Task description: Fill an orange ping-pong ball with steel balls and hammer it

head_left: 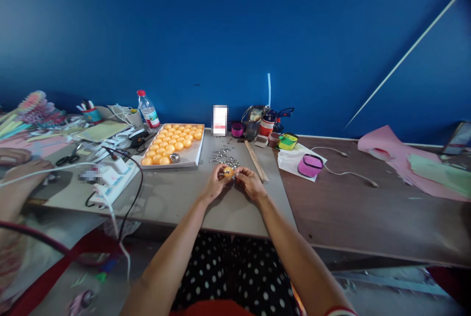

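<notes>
- Our left hand point(214, 184) pinches one orange ball point(228, 172) between thumb and fingers, probably to steady it while the other hand works at its side.
- Our right hand point(252, 183) brings its fingertips together right beside that ball; we cannot tell whether they pinch anything, as whatever might be there is too small.
- We see the held ball above the grey table point(165, 198), just on our side of the loose silver pieces point(222, 153), which seem spread there for easy picking.
- The shallow white box point(201, 148) sits beyond our left hand; its walls presumably stop the round balls from rolling away.
- A wooden strip point(256, 161) lies beyond our right hand, its purpose unclear to us.
- Counting, we find one ball in hand and roughly thirty orange balls point(171, 142) in the box, too crowded for an exact number.
- We count one silver-covered ball point(174, 158) in the box's near corner, one wooden strip and one bottle point(148, 111); the silver pieces are too many to count.
</notes>
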Tool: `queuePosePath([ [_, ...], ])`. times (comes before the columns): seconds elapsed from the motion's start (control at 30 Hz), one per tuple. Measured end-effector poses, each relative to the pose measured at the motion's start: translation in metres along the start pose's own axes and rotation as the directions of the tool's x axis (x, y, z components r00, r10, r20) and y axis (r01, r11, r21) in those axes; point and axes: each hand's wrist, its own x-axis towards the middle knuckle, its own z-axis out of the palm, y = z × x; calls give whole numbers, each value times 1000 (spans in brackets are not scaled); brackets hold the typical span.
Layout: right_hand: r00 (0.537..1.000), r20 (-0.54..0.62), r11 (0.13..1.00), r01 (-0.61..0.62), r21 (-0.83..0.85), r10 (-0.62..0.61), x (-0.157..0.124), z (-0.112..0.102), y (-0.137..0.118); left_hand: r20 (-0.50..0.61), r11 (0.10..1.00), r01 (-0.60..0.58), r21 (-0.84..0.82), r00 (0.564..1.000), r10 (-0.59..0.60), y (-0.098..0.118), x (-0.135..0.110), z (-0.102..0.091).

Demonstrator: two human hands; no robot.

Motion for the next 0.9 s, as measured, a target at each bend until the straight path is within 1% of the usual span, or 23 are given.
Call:
queuePosePath([
  [0.2, 997, -71, 999, -3, -42, 0, 4, 1, 5, 24, 994, -49, 102, 999, 47, -6, 0, -1],
  [0.37, 998, -53, 997, -19, -72, 15, 2, 3, 0, 33, 989, -67, 129, 997, 64, -6, 0, -1],
  [0.6, 997, -72, 983, -7, -182, -6, -1, 7, -4, 8, 976, -111, 189, 994, 111, -15, 2, -3],
  [0.8, 998, -32, 964, 35, -262, -45, -1, 6, -2, 8, 959, -129, 252, 991, 131, -19, 2, -3],
  [0.9, 998, -20, 960, 44, -275, -51, -1, 6, -3, 0, 948, -125, 292, 991, 130, -20, 2, -3],
])
